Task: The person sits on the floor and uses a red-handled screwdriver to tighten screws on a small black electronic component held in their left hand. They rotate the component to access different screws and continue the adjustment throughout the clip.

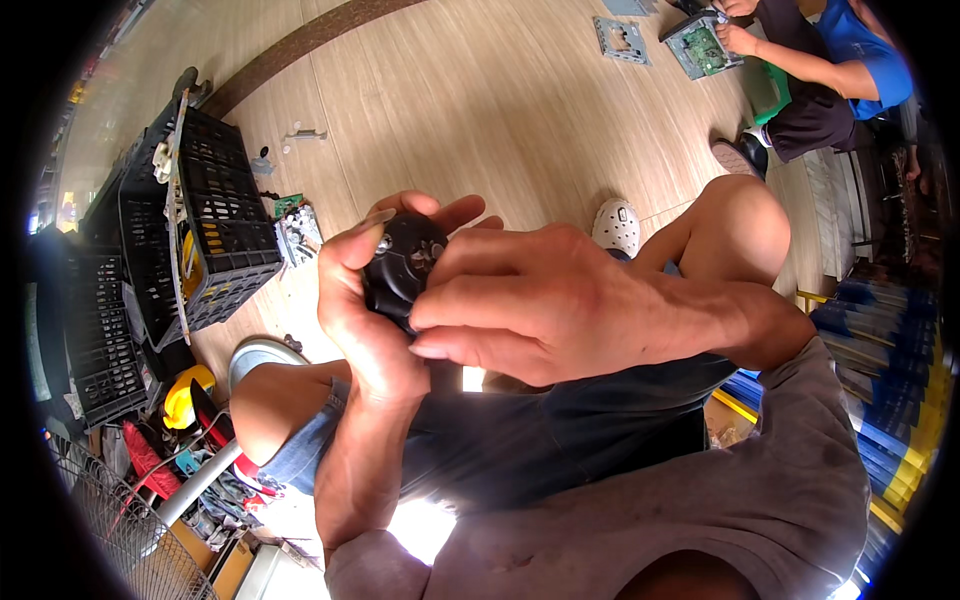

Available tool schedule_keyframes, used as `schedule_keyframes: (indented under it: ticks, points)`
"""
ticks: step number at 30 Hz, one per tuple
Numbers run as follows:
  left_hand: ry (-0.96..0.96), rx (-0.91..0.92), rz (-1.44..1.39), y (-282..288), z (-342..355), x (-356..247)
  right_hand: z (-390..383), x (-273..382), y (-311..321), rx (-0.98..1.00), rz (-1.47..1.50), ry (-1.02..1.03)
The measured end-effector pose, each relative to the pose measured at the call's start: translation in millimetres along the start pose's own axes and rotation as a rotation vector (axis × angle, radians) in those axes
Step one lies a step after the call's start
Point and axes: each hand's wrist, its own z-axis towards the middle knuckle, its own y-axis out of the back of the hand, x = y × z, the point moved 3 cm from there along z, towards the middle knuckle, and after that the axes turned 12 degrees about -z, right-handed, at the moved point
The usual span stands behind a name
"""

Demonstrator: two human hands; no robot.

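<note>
A black, rounded, palm-sized plastic object (402,258) with small round details on its upper face is held up in front of me; its exact kind I cannot make out. My left hand (362,335) wraps it from the left, the thumb along its near-left edge and the fingers behind. From the right, my right hand (550,300) closes on its right side, with the fingertips pressed against it. The back of that hand hides part of the object. Whether the right fingers pinch something smaller there is hidden.
Black plastic crates (225,205) stand at the left, beside a pile of small metal and circuit parts (297,232). A yellow thing (188,397) lies below them. At the far right, a co-worker's hand (738,40) is on an opened device with a green board (703,48). Blue-and-yellow stacks (880,400) line the right.
</note>
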Motion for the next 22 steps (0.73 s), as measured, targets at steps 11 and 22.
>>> schedule_keyframes:
  ticks: [11, 22]
  points:
    - [-0.016, -0.004, 0.037, 2.1, 1.0, -0.7, -2.3, -2.1, 3.5, 0.113, -0.1, -0.162]
    - [0.012, 0.016, -0.017, 0.6, 0.7, 0.1, -0.1, 0.5, 5.8, 0.065, -0.102, -0.028]
